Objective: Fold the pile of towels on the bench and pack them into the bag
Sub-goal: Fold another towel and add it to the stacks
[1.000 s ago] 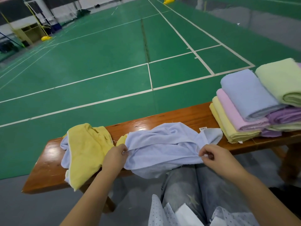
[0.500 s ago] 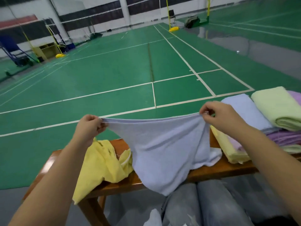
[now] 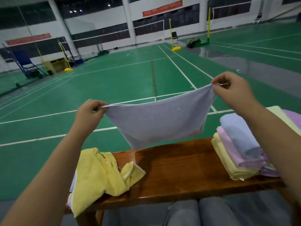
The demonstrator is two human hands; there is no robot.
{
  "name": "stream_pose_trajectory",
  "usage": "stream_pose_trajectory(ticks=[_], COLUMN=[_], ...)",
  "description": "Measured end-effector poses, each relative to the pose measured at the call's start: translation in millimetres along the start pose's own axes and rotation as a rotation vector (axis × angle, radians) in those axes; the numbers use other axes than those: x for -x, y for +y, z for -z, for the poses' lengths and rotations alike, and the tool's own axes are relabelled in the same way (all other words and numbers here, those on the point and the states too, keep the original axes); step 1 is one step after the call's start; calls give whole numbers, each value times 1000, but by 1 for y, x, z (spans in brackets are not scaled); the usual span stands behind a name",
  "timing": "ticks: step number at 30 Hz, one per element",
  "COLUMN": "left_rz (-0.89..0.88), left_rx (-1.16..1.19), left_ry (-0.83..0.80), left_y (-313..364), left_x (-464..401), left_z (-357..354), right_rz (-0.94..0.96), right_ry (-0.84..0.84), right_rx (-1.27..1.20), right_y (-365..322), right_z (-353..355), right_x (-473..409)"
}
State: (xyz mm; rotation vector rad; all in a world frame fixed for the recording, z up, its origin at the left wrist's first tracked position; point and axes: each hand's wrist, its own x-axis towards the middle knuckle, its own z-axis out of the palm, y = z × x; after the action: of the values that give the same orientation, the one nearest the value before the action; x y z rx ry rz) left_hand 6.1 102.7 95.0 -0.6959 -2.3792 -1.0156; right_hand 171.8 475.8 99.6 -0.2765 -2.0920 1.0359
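Observation:
A pale blue towel (image 3: 160, 121) hangs spread in the air above the wooden bench (image 3: 182, 173). My left hand (image 3: 88, 111) pinches its left top corner and my right hand (image 3: 232, 90) pinches its right top corner, held higher. The towel's lower edge hangs just above the bench's far edge. A crumpled yellow towel (image 3: 99, 176) lies on the bench's left end, with a bit of a pale one under it. A stack of folded towels (image 3: 239, 150), yellow, pink, blue, green and purple, sits on the right end. No bag is in view.
My knees in grey trousers (image 3: 200, 212) are close to the bench's near edge. Beyond the bench lies a green court floor (image 3: 130, 79) with white lines. Net posts, a chair and a blue stand are far back by the wall.
Both hands have lifted the blue towel off the bench and raised it higher, stretching its top edge between them. The view has tilted up toward the hall.

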Motion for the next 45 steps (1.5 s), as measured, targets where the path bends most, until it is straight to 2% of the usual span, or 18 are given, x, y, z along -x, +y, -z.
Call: stream_pose_trajectory(ticks=[6, 10, 14, 16, 18, 21, 24, 29, 34, 41, 45], left_rz=[38, 160, 369, 494, 600, 714, 749, 653, 586, 559, 554], left_rx=[67, 409, 678, 703, 666, 686, 736, 707, 774, 871, 918], left_ry=[-16, -31, 17, -19, -95, -158, -204, -273, -410, -454, -421], left_y=[10, 12, 18, 14, 12, 24, 51, 89, 99, 117, 122], left_x=[12, 16, 20, 28, 42, 73, 103, 140, 157, 166, 166], left_z=[17, 26, 5, -16, -40, -76, -106, -141, -145, -144, -140], right_rz=[-115, -203, -455, -604, -717, -780, -731, -416, -351, -286, -96], right_ry=[-4, 29, -17, -69, -48, 12, -5, -104, -191, -181, -64], right_rx=[-476, -723, -795, -828, -858, -800, -651, -325, -294, -145, -74], right_y=[-16, -22, -7, 10, 26, 32, 25, 7, -3, 4, 3], right_z=[17, 27, 20, 7, -8, -33, -61, -91, -92, -82, -89], right_x=[0, -3, -5, -1, 8, 38, 80, 136, 161, 167, 179])
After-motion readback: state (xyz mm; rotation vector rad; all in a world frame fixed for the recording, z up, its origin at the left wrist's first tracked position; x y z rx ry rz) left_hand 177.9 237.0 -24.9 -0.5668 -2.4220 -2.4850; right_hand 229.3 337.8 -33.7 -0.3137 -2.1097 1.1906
